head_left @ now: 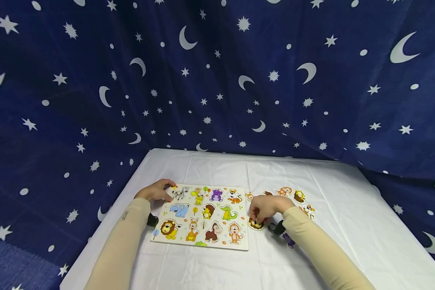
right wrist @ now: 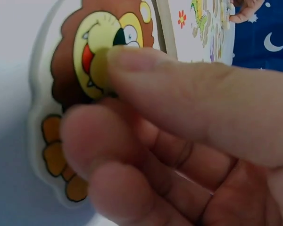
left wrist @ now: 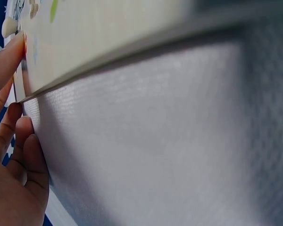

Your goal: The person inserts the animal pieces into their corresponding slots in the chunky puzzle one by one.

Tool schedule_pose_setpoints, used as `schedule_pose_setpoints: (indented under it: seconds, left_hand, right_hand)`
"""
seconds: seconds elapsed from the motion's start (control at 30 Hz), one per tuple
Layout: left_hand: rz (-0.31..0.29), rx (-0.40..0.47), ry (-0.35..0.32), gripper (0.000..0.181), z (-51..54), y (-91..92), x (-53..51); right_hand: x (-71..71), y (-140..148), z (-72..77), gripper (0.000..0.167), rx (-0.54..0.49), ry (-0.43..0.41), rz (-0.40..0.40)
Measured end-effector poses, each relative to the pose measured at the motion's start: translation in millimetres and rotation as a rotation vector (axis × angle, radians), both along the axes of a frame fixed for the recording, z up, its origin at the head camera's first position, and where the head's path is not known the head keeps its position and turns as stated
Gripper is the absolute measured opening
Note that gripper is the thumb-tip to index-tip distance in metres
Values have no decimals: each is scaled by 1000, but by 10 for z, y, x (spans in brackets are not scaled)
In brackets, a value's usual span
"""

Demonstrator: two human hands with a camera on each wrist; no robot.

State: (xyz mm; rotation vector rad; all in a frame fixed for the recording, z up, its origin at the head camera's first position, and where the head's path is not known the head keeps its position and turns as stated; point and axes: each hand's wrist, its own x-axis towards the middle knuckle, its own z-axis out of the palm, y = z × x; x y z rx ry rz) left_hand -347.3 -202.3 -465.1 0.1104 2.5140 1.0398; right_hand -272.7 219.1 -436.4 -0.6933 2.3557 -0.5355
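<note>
A flat puzzle board [head_left: 224, 246] with animal pictures lies on the table. At its far left corner is my left hand [head_left: 156, 190]; in the left wrist view the thumb [left wrist: 7, 61] rests on the top face and other fingers touch the edge, gripping the board there. Just right of the board, my right hand [head_left: 268, 207] pinches a lion puzzle piece [right wrist: 66, 70] near its face with thumb and fingertips. The piece sits at the table surface, tilted in the right wrist view; the fingers hide part of it, including whatever they pinch.
Several loose animal pieces lie right of the board: a monkey [head_left: 284, 191], a hedgehog [head_left: 299, 196], a tiger [head_left: 308, 210], a kangaroo [head_left: 249, 196] and a purple piece [head_left: 287, 240] partly under the right wrist. A white cloth [head_left: 210, 268] covers the table; a starry blue curtain [head_left: 224, 108] surrounds it.
</note>
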Motion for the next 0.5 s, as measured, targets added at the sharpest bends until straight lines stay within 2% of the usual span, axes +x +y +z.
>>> schedule_pose_setpoints:
  seconds: [0.23,0.5]
  left_hand:
    - [1,-9,9,56,14,12,3]
    - [1,-18,11,56,16,12,20]
  right_hand:
    - [30,100,-59,14,-81,-34,-75]
    - [31,161,-161,10,-219,-78,-106]
